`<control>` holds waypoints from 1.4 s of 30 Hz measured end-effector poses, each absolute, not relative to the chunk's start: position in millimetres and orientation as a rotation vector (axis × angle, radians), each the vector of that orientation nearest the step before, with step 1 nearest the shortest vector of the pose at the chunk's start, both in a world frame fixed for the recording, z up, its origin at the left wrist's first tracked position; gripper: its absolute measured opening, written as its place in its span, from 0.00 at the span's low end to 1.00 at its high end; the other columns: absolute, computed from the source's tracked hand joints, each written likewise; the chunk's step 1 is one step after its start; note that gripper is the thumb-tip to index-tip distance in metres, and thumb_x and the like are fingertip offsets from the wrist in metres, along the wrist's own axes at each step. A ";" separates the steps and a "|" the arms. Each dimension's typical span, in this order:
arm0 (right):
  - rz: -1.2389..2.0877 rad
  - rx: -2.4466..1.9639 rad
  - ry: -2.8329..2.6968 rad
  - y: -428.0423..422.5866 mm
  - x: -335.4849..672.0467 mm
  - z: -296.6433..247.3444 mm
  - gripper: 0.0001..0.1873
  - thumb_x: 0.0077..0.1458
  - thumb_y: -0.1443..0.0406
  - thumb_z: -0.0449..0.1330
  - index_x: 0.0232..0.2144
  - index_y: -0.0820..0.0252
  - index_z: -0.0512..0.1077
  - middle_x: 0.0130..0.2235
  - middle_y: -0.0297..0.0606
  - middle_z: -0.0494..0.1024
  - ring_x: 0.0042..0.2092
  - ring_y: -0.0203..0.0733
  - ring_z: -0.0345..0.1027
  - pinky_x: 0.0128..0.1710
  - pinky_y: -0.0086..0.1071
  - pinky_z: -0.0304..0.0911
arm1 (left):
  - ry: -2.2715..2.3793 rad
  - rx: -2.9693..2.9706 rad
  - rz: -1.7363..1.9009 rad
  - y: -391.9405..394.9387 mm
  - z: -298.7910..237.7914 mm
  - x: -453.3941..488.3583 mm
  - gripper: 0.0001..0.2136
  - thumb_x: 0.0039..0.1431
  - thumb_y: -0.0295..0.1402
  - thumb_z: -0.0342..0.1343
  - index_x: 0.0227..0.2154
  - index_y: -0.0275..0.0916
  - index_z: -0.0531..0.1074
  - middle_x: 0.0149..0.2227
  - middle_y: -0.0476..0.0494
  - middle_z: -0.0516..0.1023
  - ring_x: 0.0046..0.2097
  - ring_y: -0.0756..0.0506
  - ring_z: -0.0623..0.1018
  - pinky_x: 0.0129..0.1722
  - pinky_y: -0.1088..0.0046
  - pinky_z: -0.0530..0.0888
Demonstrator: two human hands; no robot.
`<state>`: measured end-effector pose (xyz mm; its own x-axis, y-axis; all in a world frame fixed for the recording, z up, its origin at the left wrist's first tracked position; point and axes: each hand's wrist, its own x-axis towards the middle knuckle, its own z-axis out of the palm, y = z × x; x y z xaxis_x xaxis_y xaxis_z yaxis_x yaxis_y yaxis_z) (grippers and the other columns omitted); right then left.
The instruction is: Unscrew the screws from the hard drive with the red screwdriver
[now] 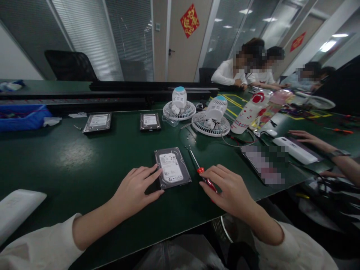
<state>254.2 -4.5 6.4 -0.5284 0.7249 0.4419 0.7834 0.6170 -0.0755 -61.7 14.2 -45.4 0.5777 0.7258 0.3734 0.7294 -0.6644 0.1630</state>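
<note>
**On the green bench, both hands at a hard drive**

Near the front edge of the green table point(70, 157) a hard drive point(172, 168) lies flat, label side up. The left hand point(135, 191) rests beside it with fingers loosely spread, fingertips touching the drive's left edge and near corner; it grips nothing. Just right of the drive lies a red-handled screwdriver point(201, 172), shaft pointing away from the person. The right hand point(229, 189) sits over its handle, fingers curved and touching it, though whether they actually pinch it cannot be told.

Farther back on the table lie two more hard drives, one to the left point(97, 122) and one nearer the middle point(150, 122). Behind those stand two small white fans point(180, 105) point(213, 118), face down with their motors up. A blue bin point(21, 117) sits at the far left, and a white object point(17, 210) lies at the near left edge.

At the right, a co-worker's hand point(305, 137) lies flat near a long white device point(295, 150). Other people sit at the far end.
</note>
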 end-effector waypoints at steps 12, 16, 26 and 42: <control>0.358 -0.917 -2.981 102.9 143.4 34.7 0.08 0.63 0.71 0.59 0.41 0.68 0.78 0.42 0.48 0.81 0.47 0.47 0.64 0.41 0.36 0.56 | -1.178 -2.762 -0.744 16.1 -43.3 -63.3 0.21 0.65 0.40 0.63 0.55 0.31 0.77 0.52 0.30 0.84 0.49 0.34 0.84 0.46 0.55 0.80; 0.397 -0.858 -3.057 115.0 135.3 27.9 0.07 0.63 0.69 0.60 0.38 0.66 0.78 0.40 0.46 0.80 0.45 0.45 0.64 0.39 0.35 0.54 | -1.192 -2.774 -0.724 16.0 -42.3 -62.2 0.21 0.64 0.39 0.63 0.54 0.29 0.77 0.52 0.29 0.84 0.49 0.33 0.84 0.46 0.54 0.80; 0.422 -0.815 -3.126 116.1 128.3 29.2 0.08 0.66 0.71 0.55 0.37 0.67 0.75 0.38 0.46 0.77 0.45 0.45 0.63 0.37 0.34 0.54 | -1.225 -2.810 -0.733 15.5 -43.5 -62.7 0.22 0.64 0.39 0.64 0.56 0.30 0.77 0.52 0.30 0.84 0.51 0.33 0.83 0.46 0.53 0.79; 0.108 -1.039 -2.910 135.3 177.8 56.3 0.08 0.68 0.70 0.50 0.38 0.64 0.69 0.41 0.46 0.75 0.45 0.45 0.63 0.46 0.37 0.61 | -1.238 -2.809 -0.655 14.9 -43.7 -63.2 0.24 0.64 0.39 0.64 0.57 0.28 0.75 0.58 0.28 0.80 0.54 0.33 0.82 0.48 0.51 0.80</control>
<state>177.8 135.3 56.3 -0.7730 0.6339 0.0237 0.6304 0.7718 -0.0828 -63.2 14.9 -43.7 0.6017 0.7056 0.3744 0.7068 -0.6887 0.1619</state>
